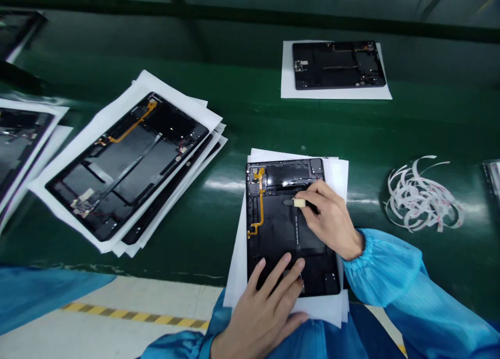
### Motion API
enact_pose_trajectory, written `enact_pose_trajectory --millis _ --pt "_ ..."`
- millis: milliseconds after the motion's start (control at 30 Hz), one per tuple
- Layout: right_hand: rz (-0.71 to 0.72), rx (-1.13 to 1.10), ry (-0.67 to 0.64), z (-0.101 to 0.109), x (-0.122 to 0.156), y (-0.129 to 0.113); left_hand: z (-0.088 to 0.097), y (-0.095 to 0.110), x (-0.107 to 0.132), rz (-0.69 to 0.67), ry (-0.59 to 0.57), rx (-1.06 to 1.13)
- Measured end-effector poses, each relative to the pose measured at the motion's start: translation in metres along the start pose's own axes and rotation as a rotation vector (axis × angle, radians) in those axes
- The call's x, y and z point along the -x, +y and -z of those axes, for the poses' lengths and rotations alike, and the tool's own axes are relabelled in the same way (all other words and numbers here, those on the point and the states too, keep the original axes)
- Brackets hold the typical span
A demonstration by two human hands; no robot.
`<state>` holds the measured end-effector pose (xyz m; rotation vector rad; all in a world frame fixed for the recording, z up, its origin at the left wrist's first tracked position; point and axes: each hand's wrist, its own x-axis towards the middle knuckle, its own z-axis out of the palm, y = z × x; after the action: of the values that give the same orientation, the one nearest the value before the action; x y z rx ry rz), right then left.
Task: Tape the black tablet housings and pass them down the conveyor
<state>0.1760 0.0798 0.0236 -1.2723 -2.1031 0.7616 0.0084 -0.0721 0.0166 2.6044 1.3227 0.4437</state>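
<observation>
A black tablet back housing (279, 234) lies in front of me on sheets of white paper (238, 265), an orange flex cable (261, 202) running down its left side. My left hand (265, 307) rests over the housing's lower edge with its fingers spread. Above the housing's right middle, my right hand (330, 221) pinches a small cream-coloured piece with a dark flat tip (299, 202). The tip points left, over the inside of the housing; whether it touches the surface I cannot tell.
To the left, more housings (128, 161) are stacked between paper sheets, and another stack (23, 145) stands at the far left edge. One housing (339, 67) lies on paper at the back. Curled white strips (422, 197) lie in a heap on the green table (234, 109).
</observation>
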Motion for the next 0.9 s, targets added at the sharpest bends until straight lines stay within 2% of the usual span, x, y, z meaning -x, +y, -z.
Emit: enact_pose_trajectory --millis 133,267,433,500,700,800,900 --pt "0.005 0.01 -0.001 0.0 -0.001 0.0 0.0 0.001 0.0 0.005 0.005 -0.01" --pt "0.021 0.005 0.0 0.001 -0.001 0.0 0.008 0.001 -0.002 0.023 -0.01 0.03" --pt "-0.012 -0.055 0.034 0.001 -0.001 0.0 0.024 -0.014 -0.011 0.125 0.004 0.027" --pt "-0.039 -0.119 0.081 0.002 -0.002 0.0 0.028 -0.024 -0.018 0.173 -0.027 -0.025" --pt "-0.189 -0.379 0.271 0.004 -0.003 0.001 0.032 -0.057 -0.057 0.167 -0.058 -0.084" --pt "-0.219 -0.421 0.307 0.005 -0.004 0.001 0.033 -0.066 -0.08 0.182 -0.039 -0.1" --pt "-0.2 -0.414 0.318 0.005 -0.003 -0.001 0.035 -0.072 -0.087 0.204 -0.009 -0.084"
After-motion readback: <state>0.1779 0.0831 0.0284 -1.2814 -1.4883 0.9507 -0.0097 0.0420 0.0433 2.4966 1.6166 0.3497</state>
